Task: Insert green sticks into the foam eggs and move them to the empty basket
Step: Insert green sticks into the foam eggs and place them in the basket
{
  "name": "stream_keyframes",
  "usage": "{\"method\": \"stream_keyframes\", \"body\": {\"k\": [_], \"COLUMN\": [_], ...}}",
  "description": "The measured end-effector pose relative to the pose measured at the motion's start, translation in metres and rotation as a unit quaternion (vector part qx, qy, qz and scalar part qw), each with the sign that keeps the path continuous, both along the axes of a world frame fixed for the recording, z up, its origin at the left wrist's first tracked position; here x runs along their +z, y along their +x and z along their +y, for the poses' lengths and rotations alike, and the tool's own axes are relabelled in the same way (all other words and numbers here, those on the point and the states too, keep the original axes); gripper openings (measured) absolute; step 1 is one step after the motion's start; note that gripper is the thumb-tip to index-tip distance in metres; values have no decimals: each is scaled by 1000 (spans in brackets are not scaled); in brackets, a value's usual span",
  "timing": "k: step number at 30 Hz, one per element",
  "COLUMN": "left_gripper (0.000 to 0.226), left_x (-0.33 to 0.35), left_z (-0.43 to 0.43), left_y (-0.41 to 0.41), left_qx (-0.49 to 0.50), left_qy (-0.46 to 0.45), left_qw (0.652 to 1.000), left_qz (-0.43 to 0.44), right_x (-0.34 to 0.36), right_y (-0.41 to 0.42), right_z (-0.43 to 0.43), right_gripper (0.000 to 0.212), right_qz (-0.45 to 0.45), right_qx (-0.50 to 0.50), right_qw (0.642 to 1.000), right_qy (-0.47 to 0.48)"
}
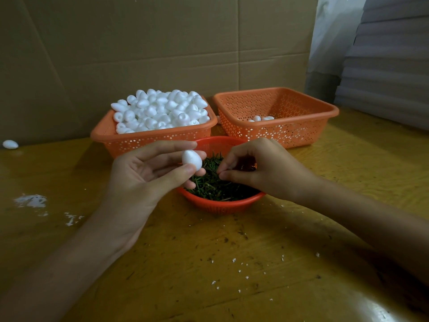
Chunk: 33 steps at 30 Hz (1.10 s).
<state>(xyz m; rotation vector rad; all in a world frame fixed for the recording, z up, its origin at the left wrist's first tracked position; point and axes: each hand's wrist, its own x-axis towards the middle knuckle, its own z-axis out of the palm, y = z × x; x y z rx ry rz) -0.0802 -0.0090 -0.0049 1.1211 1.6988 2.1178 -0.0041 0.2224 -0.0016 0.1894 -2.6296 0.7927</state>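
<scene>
the person's left hand [148, 168] is holding a small white foam egg [192, 159] just above the nine o'clock edge of the round red plastic basket [222, 204]. its fingers [176, 175] are grasping the egg, thumb beneath and fingertips on top. the right hand [262, 168] is reaching into that basket from three o'clock, its fingers [228, 162] bunching into a pinch over the heap of short green sticks [213, 187]. i cannot tell whether a stick is actually caught between them.

at eleven o'clock from the round basket, a rectangular orange perforated basket [139, 139] is sitting heaped with bare foam eggs. at one o'clock the matching orange receiving basket [278, 133] is holding only a few white eggs [261, 118] on its floor. a stray foam egg [10, 144] is lying well apart at nine o'clock on the yellow wooden tabletop [209, 252], and white foam crumbs [31, 201] are littering it.

to my eye a stick is being picked and the insertion is not yet begun. the sticks are lying tangled, so the pinch may be lifting several at once, or dragging some over the rim. the foam looks soft and crumbly, so a stick driven in off-centre or too hard could be splitting the egg, poking out through its side or pricking the fingers behind it. squeezing too firmly could be denting it, and too loosely could be letting it roll away like the stray one.
</scene>
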Motion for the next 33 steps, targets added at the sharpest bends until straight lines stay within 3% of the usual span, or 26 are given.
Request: {"method": "stream_keyframes", "body": {"k": [11,33], "left_gripper": [40,20], "left_x": [4,-4], "left_z": [1,-3], "left_y": [1,-4], "left_qx": [-3,-10], "left_qy": [-1,13], "left_qw": [999,999], "left_qz": [-32,-28], "right_x": [-1,-1], "right_y": [0,0], "right_z": [0,0], "right_gripper": [6,7], "right_qz": [0,0], "right_qx": [0,0], "right_qw": [1000,1000], "right_qy": [-5,-8]}}
